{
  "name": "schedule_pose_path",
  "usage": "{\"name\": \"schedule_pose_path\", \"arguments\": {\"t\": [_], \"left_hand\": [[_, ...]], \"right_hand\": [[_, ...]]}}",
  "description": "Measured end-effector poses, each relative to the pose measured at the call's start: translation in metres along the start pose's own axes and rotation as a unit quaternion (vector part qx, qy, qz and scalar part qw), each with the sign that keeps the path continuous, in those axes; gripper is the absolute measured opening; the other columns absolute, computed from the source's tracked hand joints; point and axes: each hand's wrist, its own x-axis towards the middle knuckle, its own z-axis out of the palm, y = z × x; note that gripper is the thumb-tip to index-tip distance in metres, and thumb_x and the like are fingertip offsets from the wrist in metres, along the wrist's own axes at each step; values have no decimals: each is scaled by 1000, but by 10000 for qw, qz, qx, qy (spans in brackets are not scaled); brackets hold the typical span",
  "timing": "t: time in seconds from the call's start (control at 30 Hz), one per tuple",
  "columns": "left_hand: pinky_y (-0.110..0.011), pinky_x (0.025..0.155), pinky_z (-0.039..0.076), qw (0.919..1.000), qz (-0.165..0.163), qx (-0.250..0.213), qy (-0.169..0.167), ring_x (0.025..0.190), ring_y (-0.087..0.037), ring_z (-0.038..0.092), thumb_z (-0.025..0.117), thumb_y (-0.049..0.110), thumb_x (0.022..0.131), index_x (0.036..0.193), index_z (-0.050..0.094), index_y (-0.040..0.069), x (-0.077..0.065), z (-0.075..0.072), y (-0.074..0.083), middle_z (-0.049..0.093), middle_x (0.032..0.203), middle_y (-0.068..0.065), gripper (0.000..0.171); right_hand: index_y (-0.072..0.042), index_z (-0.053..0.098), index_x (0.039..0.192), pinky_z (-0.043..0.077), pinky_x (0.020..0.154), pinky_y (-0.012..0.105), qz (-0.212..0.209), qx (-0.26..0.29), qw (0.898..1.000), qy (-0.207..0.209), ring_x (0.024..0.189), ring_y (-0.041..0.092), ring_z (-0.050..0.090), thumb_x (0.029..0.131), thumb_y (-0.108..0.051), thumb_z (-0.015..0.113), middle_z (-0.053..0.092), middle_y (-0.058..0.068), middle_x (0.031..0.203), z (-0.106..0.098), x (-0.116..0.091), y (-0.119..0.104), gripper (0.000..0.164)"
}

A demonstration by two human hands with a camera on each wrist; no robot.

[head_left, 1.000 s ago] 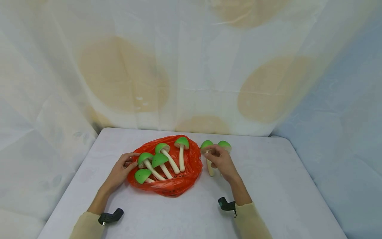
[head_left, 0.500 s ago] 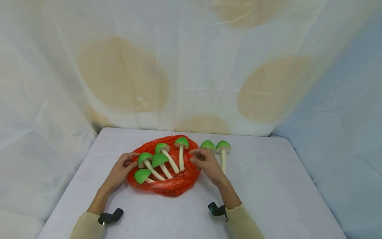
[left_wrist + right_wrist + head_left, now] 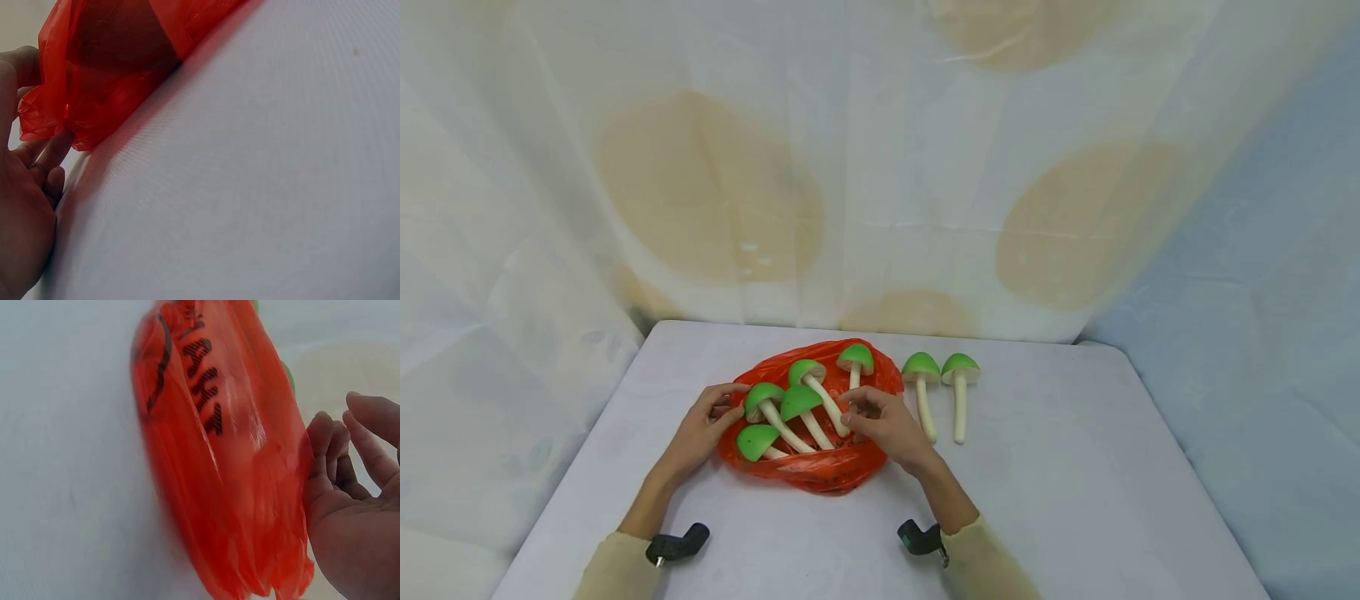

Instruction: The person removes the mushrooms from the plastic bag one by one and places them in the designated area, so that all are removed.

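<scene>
A red plastic bag [image 3: 820, 477] lies spread open on the table, with several green-capped toy mushrooms [image 3: 801, 403] in it. My left hand [image 3: 703, 429] pinches the bag's left edge; in the left wrist view, thumb and fingers [image 3: 57, 150] lie on either side of the red film. Over the bag's right part hovers my right hand [image 3: 891, 429], its fingers loosely bent and partly hiding the stem of the rightmost bagged mushroom [image 3: 856, 358]. Thumb and fingertips [image 3: 356, 399] stand apart in the right wrist view, beside the bag's wall. Nothing shows between them.
Two more green mushrooms, a nearer one [image 3: 922, 368] and an outer one [image 3: 961, 368], lie side by side on the white table [image 3: 1090, 467], right of the bag. Pale curtains [image 3: 880, 167] with tan spots hang behind and on both sides.
The right hand has left the mushroom on the table and moved left over the bag. That mushroom now lies fully in sight beside the other. The left hand has stayed put.
</scene>
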Motion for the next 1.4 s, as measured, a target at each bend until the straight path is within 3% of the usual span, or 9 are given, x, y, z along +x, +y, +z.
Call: {"name": "schedule_pose_path", "arguments": {"t": [0.17,0.27,0.83,1.07,1.23,1.3,1.4], "left_hand": [[-48,95,42,10000,-13,-36,-8,114,-25,50,61,35,101,137,56,21,0,1,0,49,137,-9,39],[-47,94,42,10000,-34,-65,-14,114,-25,50,61,34,101,137,56,22,0,2,1,49,136,-9,39],[-49,94,42,10000,-17,26,-5,116,-29,51,61,28,102,140,54,20,0,2,0,48,137,-11,39],[-46,93,42,10000,57,21,-22,112,-31,51,60,18,102,139,54,9,-8,-1,26,49,135,-17,38],[-36,91,42,9999,97,43,-16,111,-27,51,60,18,102,138,55,8,-12,-4,40,50,134,-15,37],[-34,90,42,9999,110,37,6,110,-26,50,60,19,102,137,55,8,-12,-4,39,51,134,-15,37],[-33,91,42,9999,99,36,27,112,-25,50,60,22,102,138,55,12,-6,0,22,50,136,-13,38]], "right_hand": [[-7,65,126,54,76,34,92,-179,9997,-165,86,23,58,96,-18,69,61,6,96,9,2,5,32],[-9,66,124,53,76,34,126,-409,9989,-192,85,18,58,95,-19,70,62,6,94,13,1,7,31],[-5,63,127,50,69,25,432,-655,9959,-440,80,15,59,94,-15,69,65,7,94,22,2,19,35],[-5,61,126,50,68,23,561,-524,9958,-508,79,14,61,94,-12,70,65,9,93,25,3,25,35],[-5,61,127,51,71,23,545,-459,9962,-508,81,16,62,93,-11,71,65,10,96,26,4,28,36],[-5,60,128,52,71,24,520,-443,9964,-511,82,16,62,93,-12,71,65,11,97,26,5,28,37],[-8,62,127,52,72,24,507,-531,9963,-446,83,17,62,93,-14,72,65,9,98,26,4,27,37]]}}
